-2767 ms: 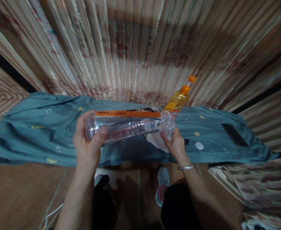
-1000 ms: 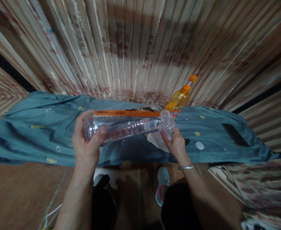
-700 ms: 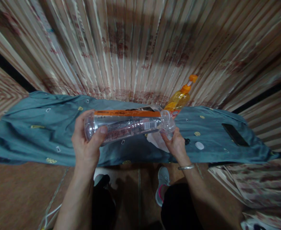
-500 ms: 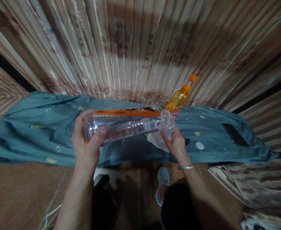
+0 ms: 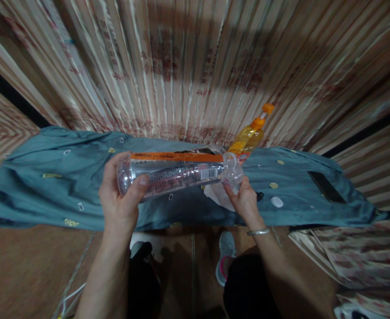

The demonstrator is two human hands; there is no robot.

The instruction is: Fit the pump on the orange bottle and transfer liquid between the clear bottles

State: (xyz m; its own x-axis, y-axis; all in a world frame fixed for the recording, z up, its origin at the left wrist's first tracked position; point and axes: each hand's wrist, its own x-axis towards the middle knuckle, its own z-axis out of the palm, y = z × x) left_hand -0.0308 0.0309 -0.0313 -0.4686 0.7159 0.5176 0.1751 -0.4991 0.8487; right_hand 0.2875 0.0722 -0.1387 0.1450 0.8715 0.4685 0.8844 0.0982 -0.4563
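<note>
I hold a clear plastic bottle (image 5: 181, 170) lying almost level in front of me, above the cloth. Its label has an orange stripe, small print and a barcode. My left hand (image 5: 120, 190) is wrapped around the left end, thumb on the near side. At the right end, my right hand (image 5: 243, 197) pinches the clear, narrow part from below; whether that is the neck or a separate piece I cannot tell. Behind this end stands a pump bottle (image 5: 248, 137) with yellow liquid and an orange pump. A white sheet-like thing (image 5: 218, 196) lies partly hidden below the bottle.
Blue-green patterned cloth (image 5: 65, 181) covers the narrow surface. To the right lie a white disc (image 5: 277, 202), a small black object (image 5: 259, 196) and a dark phone (image 5: 326, 187). A striped, printed curtain (image 5: 181, 66) hangs close behind. A white cable (image 5: 73, 292) runs along the floor.
</note>
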